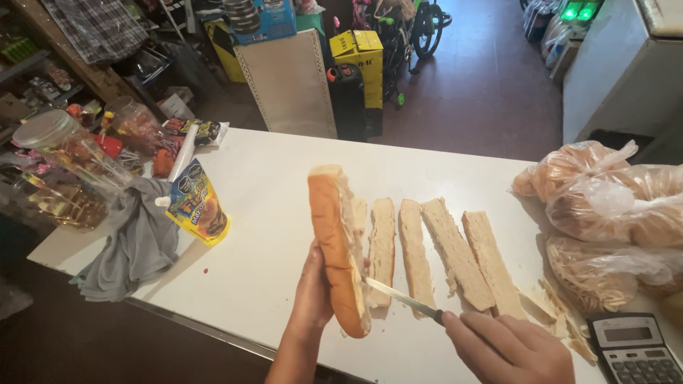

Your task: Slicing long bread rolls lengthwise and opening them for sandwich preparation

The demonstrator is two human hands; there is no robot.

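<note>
My left hand point(311, 291) holds a long bread roll point(336, 242) upright on its side above the white counter point(263, 206). In my right hand point(509, 348) is a knife point(402, 297) whose blade tip is in the lower part of the roll's cut side. Several split bread halves point(441, 249) lie side by side, cut face up, just right of the roll.
A yellow sauce pouch point(198, 206) and a grey cloth point(135, 242) lie at the left, beside plastic jars of sweets point(67, 163). Bags of bread rolls point(605, 206) sit at the right, with a calculator point(633, 347) at the near right corner. Crumbs lie around the halves.
</note>
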